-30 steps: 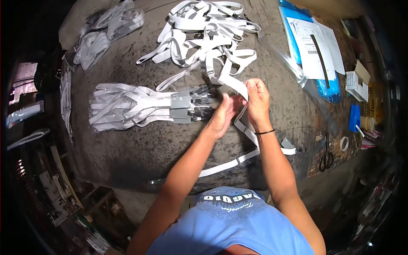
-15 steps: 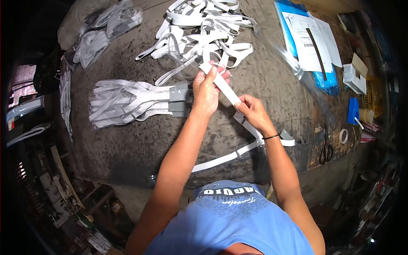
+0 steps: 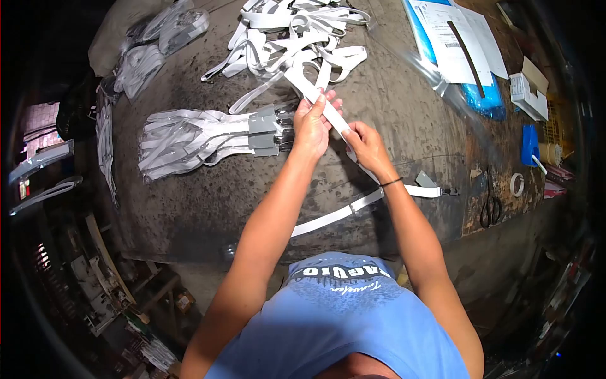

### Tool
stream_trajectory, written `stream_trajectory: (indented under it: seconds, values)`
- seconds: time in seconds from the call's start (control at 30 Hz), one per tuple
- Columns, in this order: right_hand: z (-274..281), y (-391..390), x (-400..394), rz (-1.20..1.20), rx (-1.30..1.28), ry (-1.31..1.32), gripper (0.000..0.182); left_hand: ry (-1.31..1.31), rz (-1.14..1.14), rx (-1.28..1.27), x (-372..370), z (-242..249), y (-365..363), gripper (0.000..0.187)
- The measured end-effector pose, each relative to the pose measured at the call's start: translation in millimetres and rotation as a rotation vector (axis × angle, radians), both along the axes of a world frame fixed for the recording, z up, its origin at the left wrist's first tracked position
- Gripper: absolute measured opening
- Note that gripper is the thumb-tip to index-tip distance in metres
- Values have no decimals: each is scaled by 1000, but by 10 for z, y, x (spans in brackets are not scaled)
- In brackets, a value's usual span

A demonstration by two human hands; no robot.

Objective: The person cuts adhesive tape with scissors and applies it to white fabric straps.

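Basically both hands are gripping one white strap (image 3: 332, 118), left hand (image 3: 310, 126) pinching upper end, right hand (image 3: 365, 144) clamping lower, prob. keeping it taut above bagged bundle (image 3: 208, 136).

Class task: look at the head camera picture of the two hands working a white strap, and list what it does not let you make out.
- Strap: the stretches under the left hand and right hand are covered by the fingers.
- Printed sheet on the blue folder: text too small to read.
- Bagged strap bundle: the count is lost in overlap and wrap glare.
- Table surroundings: dark and warped by the lens.
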State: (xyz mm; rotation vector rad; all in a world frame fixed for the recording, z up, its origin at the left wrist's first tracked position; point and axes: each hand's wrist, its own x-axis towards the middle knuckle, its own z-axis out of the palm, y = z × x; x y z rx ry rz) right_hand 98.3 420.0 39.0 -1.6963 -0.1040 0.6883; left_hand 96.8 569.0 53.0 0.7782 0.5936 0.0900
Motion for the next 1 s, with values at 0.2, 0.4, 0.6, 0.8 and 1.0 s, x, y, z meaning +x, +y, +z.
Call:
stream_trajectory:
  seconds: [0.2,0.4,0.6,0.8,1.0]
  values:
    - [-294,-124,-24,96,58,-516,27,31,38,-72,-62,-151,-54,41]
    - [-206,-112,-2,79,-19,-10,32,24,51,-118,-75,-198,-75,32]
    - [-302,-279,35,127,-241,-165,31,147,-53,-77,-147,-411,-246,26]
    - [-422,-589,-47,267,-258,76,29,163,-19,-74,-106,-427,-212,26]
    - [-362,-582,18,171,-184,88,26,173,-77,-39,-150,-460,-330,26]
